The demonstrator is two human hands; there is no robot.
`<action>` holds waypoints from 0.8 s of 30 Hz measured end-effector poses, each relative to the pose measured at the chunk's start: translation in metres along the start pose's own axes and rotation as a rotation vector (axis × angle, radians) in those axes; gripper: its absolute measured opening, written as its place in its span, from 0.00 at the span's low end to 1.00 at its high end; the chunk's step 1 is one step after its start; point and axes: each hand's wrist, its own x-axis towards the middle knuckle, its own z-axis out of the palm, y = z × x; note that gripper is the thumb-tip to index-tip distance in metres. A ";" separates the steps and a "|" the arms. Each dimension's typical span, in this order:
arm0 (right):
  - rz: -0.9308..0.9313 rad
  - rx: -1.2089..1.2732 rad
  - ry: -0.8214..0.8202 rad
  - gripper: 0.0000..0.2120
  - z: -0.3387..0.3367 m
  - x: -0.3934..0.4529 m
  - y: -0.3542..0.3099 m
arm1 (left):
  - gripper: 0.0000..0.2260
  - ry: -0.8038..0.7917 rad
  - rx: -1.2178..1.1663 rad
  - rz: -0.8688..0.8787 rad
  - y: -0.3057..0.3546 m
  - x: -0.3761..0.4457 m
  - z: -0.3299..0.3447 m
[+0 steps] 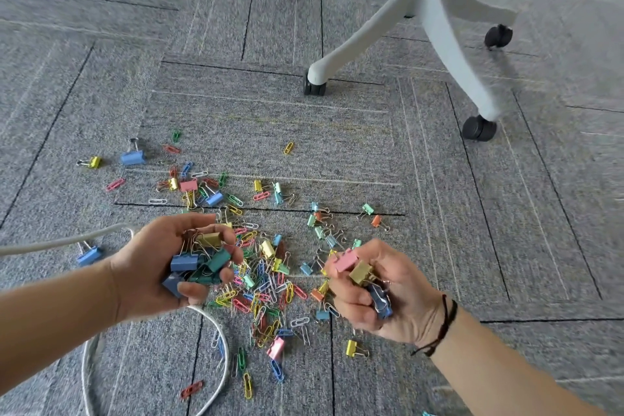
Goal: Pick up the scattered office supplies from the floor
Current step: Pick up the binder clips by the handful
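The left hand [175, 263] is cupped palm-up, fingers curled round a clump of binder clips [199, 263] — blue, green and olive folded-metal bodies with thin wire handles. The right hand [378, 294] grips a smaller bunch, a pink clip [345, 260], a gold one and a blue one, and wears a dark cord bracelet [445, 321] at the wrist. Both hands are held above grey, short-pile carpet tiles [337, 132] ruled with dark and pale lines. A white five-armed chair base [418, 7] on black castors stands well beyond the hands. A white braided cable [216, 331] loops under the left hand. Between and beyond the hands lies the scatter [266, 284] — small pastel binder clips and coloured wire paper clips, thickest in the middle, with strays such as a light blue clip [132, 157] further out.
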 end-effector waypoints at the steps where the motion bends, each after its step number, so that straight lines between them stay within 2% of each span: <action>1: -0.003 -0.002 -0.010 0.14 0.004 0.000 -0.005 | 0.16 -0.003 -0.008 0.005 0.003 -0.001 0.004; 6: -0.044 0.068 0.020 0.10 0.057 -0.004 -0.056 | 0.16 -0.069 -0.114 0.066 0.030 -0.026 0.060; 13: -0.068 0.186 0.009 0.11 0.194 -0.054 -0.152 | 0.17 -0.218 -0.370 0.157 0.086 -0.130 0.189; 18: -0.119 0.226 0.105 0.13 0.312 -0.111 -0.203 | 0.15 -0.193 -0.568 0.257 0.115 -0.251 0.257; 24: -0.161 0.272 0.230 0.14 0.494 -0.192 -0.268 | 0.13 -0.043 -0.761 0.306 0.155 -0.453 0.351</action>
